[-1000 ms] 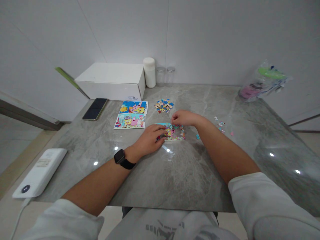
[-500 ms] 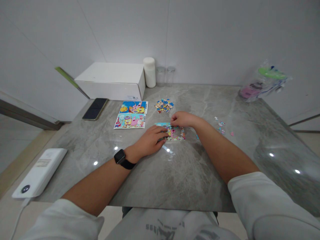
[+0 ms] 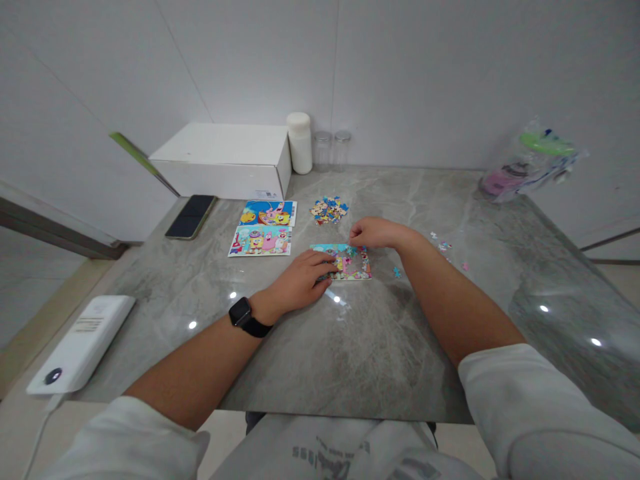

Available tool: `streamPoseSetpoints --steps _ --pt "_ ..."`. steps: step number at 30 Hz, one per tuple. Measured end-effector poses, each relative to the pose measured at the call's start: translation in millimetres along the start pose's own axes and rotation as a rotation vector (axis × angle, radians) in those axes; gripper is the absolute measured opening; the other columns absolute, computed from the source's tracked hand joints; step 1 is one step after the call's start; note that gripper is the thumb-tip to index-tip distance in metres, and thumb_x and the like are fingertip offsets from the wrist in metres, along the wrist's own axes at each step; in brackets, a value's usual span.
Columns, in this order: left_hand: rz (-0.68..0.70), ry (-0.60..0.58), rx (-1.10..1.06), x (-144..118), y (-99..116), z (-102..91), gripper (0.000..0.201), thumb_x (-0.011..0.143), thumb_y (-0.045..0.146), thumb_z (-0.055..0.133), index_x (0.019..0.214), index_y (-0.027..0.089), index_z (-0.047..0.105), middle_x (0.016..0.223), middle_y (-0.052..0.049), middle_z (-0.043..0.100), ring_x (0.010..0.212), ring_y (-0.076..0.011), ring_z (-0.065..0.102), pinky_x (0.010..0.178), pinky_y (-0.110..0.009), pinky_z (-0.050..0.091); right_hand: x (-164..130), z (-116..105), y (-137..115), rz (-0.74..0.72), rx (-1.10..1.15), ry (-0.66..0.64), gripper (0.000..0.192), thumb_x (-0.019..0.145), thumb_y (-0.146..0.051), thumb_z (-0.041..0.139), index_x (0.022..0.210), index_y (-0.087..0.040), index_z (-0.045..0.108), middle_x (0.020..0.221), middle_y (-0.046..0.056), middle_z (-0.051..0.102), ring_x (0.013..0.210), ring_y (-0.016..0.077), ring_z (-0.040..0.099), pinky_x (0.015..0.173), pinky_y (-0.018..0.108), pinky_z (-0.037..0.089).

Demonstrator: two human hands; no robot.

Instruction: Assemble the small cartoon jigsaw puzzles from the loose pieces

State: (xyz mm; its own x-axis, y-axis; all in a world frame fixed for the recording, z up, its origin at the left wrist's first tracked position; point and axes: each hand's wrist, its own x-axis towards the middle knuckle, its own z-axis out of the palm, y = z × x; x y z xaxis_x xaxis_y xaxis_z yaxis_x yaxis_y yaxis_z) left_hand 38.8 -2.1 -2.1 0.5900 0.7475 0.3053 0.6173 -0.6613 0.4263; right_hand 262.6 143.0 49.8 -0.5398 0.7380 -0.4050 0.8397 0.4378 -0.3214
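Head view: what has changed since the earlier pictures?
The bare right hand shifted slightly rightward along the far edge of the colourful rectangular puzzle, its forearm uncovering a small light-blue jigsaw piece; any grip is unclear. The bare left hand stayed on the puzzle.

place: indoor room, exact kind unclear | marble-look table (image 3: 340, 373) against pale panelled wall (image 3: 425, 80)

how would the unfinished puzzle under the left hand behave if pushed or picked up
The puzzle is probably light, as it looks thin. Lifted, it could bend or come apart, since its small pieces leave a gap. Pushed, it may slide easily, as reflections on the table suggest a smooth top.
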Motion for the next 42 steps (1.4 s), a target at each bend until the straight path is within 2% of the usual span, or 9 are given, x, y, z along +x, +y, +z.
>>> streamPoseSetpoints --steps 17,29,35,42 --pt "-0.010 -0.012 -0.002 0.6 1.7 -1.7 0.032 0.101 0.022 0.059 0.131 0.023 0.071 0.138 -0.011 0.068 0.131 -0.0276 0.062 0.118 -0.052 0.047 0.0 2.5 -5.0 -0.013 0.030 -0.086 0.025 0.087 -0.032 0.066 0.096 -0.016 0.083 0.091 0.005 0.081 0.081 0.0181 0.068 0.066 0.024 0.044" --pt "-0.016 -0.008 -0.013 0.4 1.5 -1.2 0.032 0.101 0.022 0.059 0.130 0.024 0.071 0.138 -0.012 0.068 0.131 -0.0283 0.062 0.117 -0.053 0.048 4.2 5.1 0.9 -0.040 0.060 -0.065 0.021 0.084 -0.035 0.071 0.088 -0.019 0.082 0.085 0.005 0.080 0.078 0.0184 0.067 0.066 0.026 0.044" --pt "-0.019 -0.023 -0.007 0.9 1.4 -1.5 0.033 0.101 0.023 0.058 0.132 0.025 0.071 0.139 -0.012 0.067 0.131 -0.0282 0.062 0.118 -0.053 0.046 4.9 5.2 1.7 -0.049 0.052 -0.058 0.018 0.083 -0.031 0.069 0.088 -0.018 0.081 0.082 0.003 0.077 0.074 0.0167 0.065 0.065 0.025 0.042" --pt "-0.021 -0.017 0.005 0.6 2.7 -1.7 0.033 0.100 0.022 0.059 0.131 0.023 0.072 0.137 -0.012 0.068 0.128 -0.0286 0.062 0.116 -0.053 0.047 4.2 3.3 4.3 -0.066 0.221 -0.005 0.021 0.081 -0.029 0.063 0.088 -0.016 0.078 0.080 0.001 0.074 0.072 0.0144 0.059 0.065 0.025 0.041"
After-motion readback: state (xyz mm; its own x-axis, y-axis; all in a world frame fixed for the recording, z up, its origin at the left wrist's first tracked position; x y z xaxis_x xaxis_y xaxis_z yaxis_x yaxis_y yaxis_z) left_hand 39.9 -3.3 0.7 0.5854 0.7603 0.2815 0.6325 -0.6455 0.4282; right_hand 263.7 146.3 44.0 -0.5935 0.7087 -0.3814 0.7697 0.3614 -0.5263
